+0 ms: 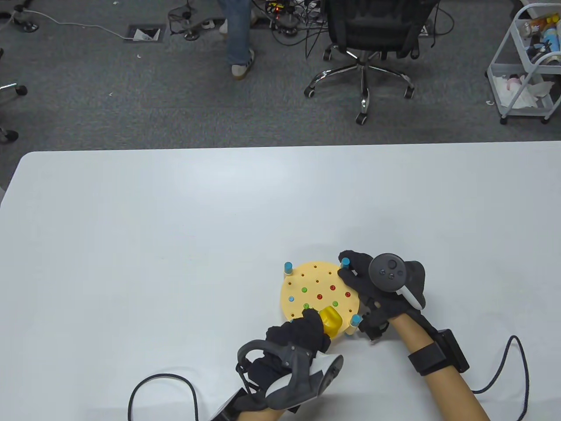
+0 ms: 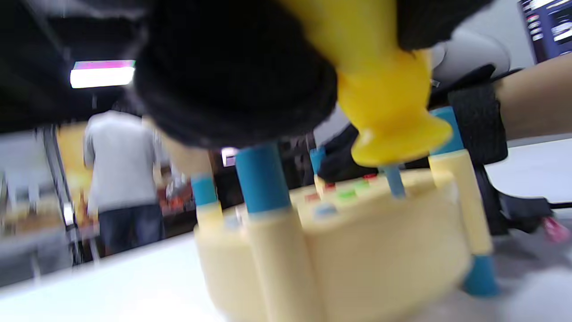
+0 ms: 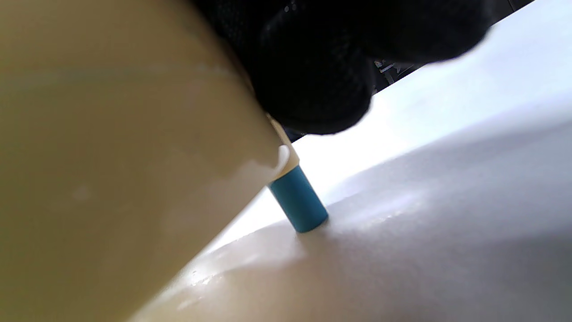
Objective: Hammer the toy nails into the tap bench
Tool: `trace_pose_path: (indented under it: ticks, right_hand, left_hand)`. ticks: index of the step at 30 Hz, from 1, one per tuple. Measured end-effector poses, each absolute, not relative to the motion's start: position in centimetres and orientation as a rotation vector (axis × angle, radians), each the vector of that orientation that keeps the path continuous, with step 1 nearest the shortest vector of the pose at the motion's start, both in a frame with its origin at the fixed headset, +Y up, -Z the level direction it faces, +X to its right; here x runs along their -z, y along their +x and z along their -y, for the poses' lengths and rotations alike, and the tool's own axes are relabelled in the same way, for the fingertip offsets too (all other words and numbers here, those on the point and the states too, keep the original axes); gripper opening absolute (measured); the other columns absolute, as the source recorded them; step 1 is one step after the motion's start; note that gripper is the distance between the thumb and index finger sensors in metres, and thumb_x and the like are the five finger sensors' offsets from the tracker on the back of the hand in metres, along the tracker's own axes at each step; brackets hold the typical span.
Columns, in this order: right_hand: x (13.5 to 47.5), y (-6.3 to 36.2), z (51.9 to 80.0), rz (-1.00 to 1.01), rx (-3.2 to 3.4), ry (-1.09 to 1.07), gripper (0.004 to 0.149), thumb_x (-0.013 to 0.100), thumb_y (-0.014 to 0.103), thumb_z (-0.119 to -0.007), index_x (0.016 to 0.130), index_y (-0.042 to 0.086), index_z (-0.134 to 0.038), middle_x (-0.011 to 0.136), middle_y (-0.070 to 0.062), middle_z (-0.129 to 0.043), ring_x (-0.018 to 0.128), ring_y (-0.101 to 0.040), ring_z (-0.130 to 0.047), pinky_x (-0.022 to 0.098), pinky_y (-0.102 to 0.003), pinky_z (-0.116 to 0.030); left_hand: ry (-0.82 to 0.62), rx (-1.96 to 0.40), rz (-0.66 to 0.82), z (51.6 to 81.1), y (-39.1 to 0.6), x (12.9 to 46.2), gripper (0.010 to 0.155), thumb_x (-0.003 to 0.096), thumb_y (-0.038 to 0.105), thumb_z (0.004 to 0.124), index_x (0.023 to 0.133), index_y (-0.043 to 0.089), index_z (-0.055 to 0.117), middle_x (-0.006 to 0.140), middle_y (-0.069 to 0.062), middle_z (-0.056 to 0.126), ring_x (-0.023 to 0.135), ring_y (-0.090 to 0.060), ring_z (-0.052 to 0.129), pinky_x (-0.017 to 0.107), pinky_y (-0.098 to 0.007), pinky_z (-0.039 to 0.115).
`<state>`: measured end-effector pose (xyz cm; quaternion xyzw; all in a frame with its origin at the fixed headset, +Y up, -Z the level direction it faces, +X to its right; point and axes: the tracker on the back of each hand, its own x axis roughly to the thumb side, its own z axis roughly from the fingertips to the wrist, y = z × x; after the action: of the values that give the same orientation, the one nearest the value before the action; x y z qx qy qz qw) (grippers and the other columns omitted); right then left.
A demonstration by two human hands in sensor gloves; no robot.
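The round cream tap bench (image 1: 307, 280) stands on blue-tipped legs near the table's front edge. Red, green, blue and yellow toy nails (image 1: 332, 288) sit in its top. My left hand (image 1: 312, 323) grips a yellow toy hammer (image 1: 330, 321) over the bench's near rim. In the left wrist view the hammer head (image 2: 393, 125) sits just above a raised blue nail (image 2: 395, 181), and the bench (image 2: 357, 250) fills the lower frame. My right hand (image 1: 353, 276) holds the bench's right side, fingers by a blue post (image 1: 345, 262). The right wrist view shows the bench wall (image 3: 111, 156), a blue foot (image 3: 298, 205) and my gloved fingers (image 3: 321, 67).
The white table (image 1: 175, 241) stretches far to the left and back. Sensor cables (image 1: 162, 390) trail from both wrists at the front edge. Beyond the table are an office chair (image 1: 372, 30), a standing person (image 1: 239, 35) and a white cart (image 1: 530, 66).
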<state>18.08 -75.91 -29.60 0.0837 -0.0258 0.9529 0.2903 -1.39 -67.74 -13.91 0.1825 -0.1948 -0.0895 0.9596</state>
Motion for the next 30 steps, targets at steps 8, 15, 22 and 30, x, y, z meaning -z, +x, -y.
trace_pose_path:
  ticks: [8, 15, 22, 30]
  right_hand:
    - [29.6, 18.0, 75.9, 0.072, -2.553, 0.225, 0.058, 0.043, 0.046, -0.070, 0.094, 0.020, -0.071, 0.084, -0.010, -0.087, 0.038, -0.013, -0.098, 0.027, -0.028, -0.085]
    - [29.6, 17.9, 75.8, 0.072, -2.572, 0.229, 0.057, 0.042, 0.045, -0.070, 0.094, 0.020, -0.071, 0.084, -0.010, -0.087, 0.038, -0.013, -0.098, 0.027, -0.028, -0.085]
    - [29.6, 17.8, 75.7, 0.066, -2.598, 0.240, 0.058, 0.042, 0.045, -0.069, 0.094, 0.019, -0.071, 0.084, -0.010, -0.087, 0.038, -0.013, -0.098, 0.027, -0.028, -0.085]
    - [29.5, 17.5, 75.6, 0.075, -2.620, 0.253, 0.057, 0.043, 0.044, -0.069, 0.094, 0.019, -0.071, 0.083, -0.010, -0.087, 0.038, -0.013, -0.098, 0.027, -0.028, -0.085]
  left_hand:
    - [0.420, 0.058, 0.323, 66.8, -2.3, 13.3, 0.063, 0.0389, 0.053, 0.067, 0.085, 0.012, 0.080, 0.045, -0.009, 0.104, 0.014, -0.022, 0.101, 0.007, -0.028, 0.082]
    - [0.412, 0.139, 0.322, 67.0, -1.9, 13.6, 0.063, 0.0379, 0.055, 0.063, 0.084, 0.014, 0.079, 0.045, -0.007, 0.103, 0.014, -0.020, 0.101, 0.006, -0.027, 0.083]
    - [0.375, 0.073, 0.313, 66.7, -1.7, 13.5, 0.063, 0.0376, 0.055, 0.063, 0.082, 0.013, 0.079, 0.043, -0.007, 0.103, 0.012, -0.021, 0.100, 0.005, -0.027, 0.082]
    - [0.352, 0.113, 0.253, 67.1, 0.1, 13.8, 0.064, 0.0356, 0.055, 0.060, 0.079, 0.013, 0.080, 0.040, -0.007, 0.103, 0.008, -0.021, 0.100, 0.002, -0.029, 0.082]
